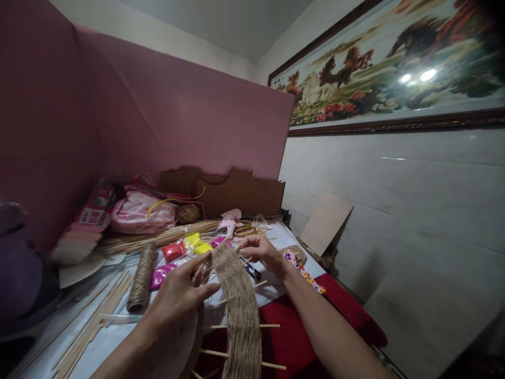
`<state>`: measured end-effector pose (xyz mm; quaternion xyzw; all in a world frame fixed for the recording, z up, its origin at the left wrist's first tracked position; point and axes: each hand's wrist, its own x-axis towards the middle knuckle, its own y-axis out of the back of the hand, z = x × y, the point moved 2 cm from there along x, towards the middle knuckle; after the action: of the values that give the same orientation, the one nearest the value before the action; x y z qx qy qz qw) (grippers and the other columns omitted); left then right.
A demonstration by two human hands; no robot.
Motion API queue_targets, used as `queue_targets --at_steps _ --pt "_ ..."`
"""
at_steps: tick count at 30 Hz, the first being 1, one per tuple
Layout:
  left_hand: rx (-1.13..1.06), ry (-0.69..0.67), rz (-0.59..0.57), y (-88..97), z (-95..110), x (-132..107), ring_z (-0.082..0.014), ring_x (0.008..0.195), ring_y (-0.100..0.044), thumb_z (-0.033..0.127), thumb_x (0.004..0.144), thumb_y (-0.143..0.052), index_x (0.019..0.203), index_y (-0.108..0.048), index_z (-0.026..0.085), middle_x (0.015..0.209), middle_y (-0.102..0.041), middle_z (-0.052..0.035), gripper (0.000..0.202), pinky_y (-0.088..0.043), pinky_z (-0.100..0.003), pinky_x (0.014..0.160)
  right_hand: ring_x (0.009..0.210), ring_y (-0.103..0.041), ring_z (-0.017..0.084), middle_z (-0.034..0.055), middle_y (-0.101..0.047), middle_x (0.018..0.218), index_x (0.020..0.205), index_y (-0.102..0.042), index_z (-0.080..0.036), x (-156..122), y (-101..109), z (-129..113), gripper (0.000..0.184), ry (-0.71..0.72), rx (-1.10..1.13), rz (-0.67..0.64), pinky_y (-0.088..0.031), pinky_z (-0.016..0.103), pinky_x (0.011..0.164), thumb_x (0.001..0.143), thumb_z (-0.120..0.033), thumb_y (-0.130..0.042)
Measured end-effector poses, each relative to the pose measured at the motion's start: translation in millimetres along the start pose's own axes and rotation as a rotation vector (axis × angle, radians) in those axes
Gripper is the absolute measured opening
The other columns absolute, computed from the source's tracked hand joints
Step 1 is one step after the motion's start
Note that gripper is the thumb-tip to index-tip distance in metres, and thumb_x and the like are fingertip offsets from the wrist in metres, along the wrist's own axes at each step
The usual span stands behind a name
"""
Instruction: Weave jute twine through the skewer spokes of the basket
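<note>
A curved band of woven jute twine [240, 310] runs over several thin wooden sticks that poke out sideways. My left hand [179, 297] is closed on the band's left side near the top, thumb and fingers pinching at the weave. My right hand [260, 251] pinches at the band's upper end, fingers pressed together on a strand or stick that is too thin to make out. A round disc [185, 342] lies under my left wrist, at the base of the sticks.
A spool of jute twine [141, 276] lies left of my hands. Loose wooden sticks [94, 326] lie at the table's left front. Coloured packets [185, 247], a twine ball [188, 213], pink bags [142, 210] and cardboard [240, 192] crowd the back. A red cloth [300, 326] covers the right side.
</note>
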<state>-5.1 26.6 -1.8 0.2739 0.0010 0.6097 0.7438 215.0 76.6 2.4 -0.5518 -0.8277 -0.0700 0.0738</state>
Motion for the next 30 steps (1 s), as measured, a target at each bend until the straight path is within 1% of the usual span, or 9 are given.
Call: queue_targets --at_steps 3,6,9,11,13,18,23,26,30 --pt "0.027 0.011 -0.012 1.2 5 0 -0.0272 0.119 -0.050 0.029 0.064 -0.070 0.123 -0.056 0.025 0.126 -0.058 -0.0051 0.061 -0.035 -0.043 0.104 0.046 -0.031 0.005 -0.0051 -0.047 0.052 0.070 -0.066 -0.013 0 4 -3 0.013 0.033 -0.004 -0.008 -0.019 0.020 0.044 0.064 -0.025 -0.069" --pt "0.028 0.014 0.006 1.4 3 1 -0.0272 0.118 -0.051 0.028 0.064 -0.070 0.123 -0.056 0.025 0.125 -0.059 -0.0053 0.061 -0.036 -0.043 0.102 0.047 -0.032 0.005 -0.0048 -0.048 0.052 0.071 -0.068 -0.013 -1 4 -6 0.013 0.054 -0.039 -0.010 -0.020 0.020 0.045 0.065 -0.025 -0.069" --pt "0.055 0.007 0.008 0.7 -2 1 -0.0271 0.119 -0.050 0.029 0.063 -0.070 0.123 -0.056 0.025 0.125 -0.059 -0.0047 0.061 -0.036 -0.042 0.103 0.052 -0.041 0.007 -0.0026 -0.055 0.057 0.069 -0.070 -0.014 -3 2 -11 0.012 0.086 -0.116 0.005 -0.029 0.020 0.050 0.064 -0.025 -0.070" --pt "0.092 0.016 0.012 0.7 -5 1 -0.0280 0.118 -0.051 0.031 0.063 -0.071 0.123 -0.056 0.023 0.124 -0.060 -0.0061 0.062 -0.036 -0.042 0.103 0.057 -0.047 0.009 -0.0008 -0.060 0.061 0.068 -0.070 -0.014 -4 0 -13 0.012 0.111 -0.160 0.000 -0.034 0.022 0.055 0.063 -0.025 -0.072" --pt "0.119 0.031 0.026 1.2 -7 1 -0.0291 0.117 -0.051 0.032 0.062 -0.072 0.123 -0.057 0.020 0.123 -0.061 -0.0082 0.064 -0.035 -0.043 0.102 0.058 -0.049 0.010 -0.0001 -0.061 0.062 0.068 -0.071 -0.014 -4 -1 -15 0.012 0.129 -0.188 -0.024 -0.036 0.022 0.057 0.063 -0.024 -0.072" --pt "0.155 0.045 0.028 1.7 -1 0 -0.0292 0.117 -0.051 0.031 0.062 -0.071 0.123 -0.056 0.017 0.122 -0.061 -0.0091 0.064 -0.035 -0.044 0.102 0.055 -0.046 0.009 -0.0009 -0.059 0.057 0.067 -0.070 -0.013 -5 -1 -18 0.011 0.175 -0.267 -0.029 -0.035 0.022 0.054 0.064 -0.024 -0.071" --pt "0.175 0.075 0.026 2.2 1 0 -0.0288 0.117 -0.052 0.032 0.062 -0.071 0.125 -0.055 0.016 0.123 -0.061 -0.0099 0.066 -0.037 -0.041 0.101 0.051 -0.040 0.007 -0.0016 -0.053 0.055 0.065 -0.067 -0.013 -8 -3 -20 0.016 0.229 -0.352 -0.014 -0.029 0.021 0.048 0.067 -0.028 -0.070" --pt "0.150 0.066 0.026 4.5 2 1 -0.0288 0.116 -0.053 0.031 0.062 -0.071 0.123 -0.056 0.019 0.122 -0.061 -0.0084 0.064 -0.038 -0.042 0.100 0.049 -0.037 0.007 -0.0017 -0.051 0.054 0.065 -0.068 -0.013 -9 -5 -22 0.015 0.290 -0.417 -0.019 -0.026 0.021 0.046 0.070 -0.028 -0.068" --pt "0.154 0.060 0.070 11.7 5 3 -0.0298 0.107 -0.059 0.031 0.061 -0.072 0.119 -0.061 0.025 0.115 -0.066 -0.0060 0.059 -0.043 -0.041 0.094 0.047 -0.034 0.007 -0.0022 -0.049 0.050 0.066 -0.069 -0.013 -11 -6 -24 0.014 0.348 -0.500 0.003 -0.024 0.022 0.045 0.071 -0.026 -0.067"
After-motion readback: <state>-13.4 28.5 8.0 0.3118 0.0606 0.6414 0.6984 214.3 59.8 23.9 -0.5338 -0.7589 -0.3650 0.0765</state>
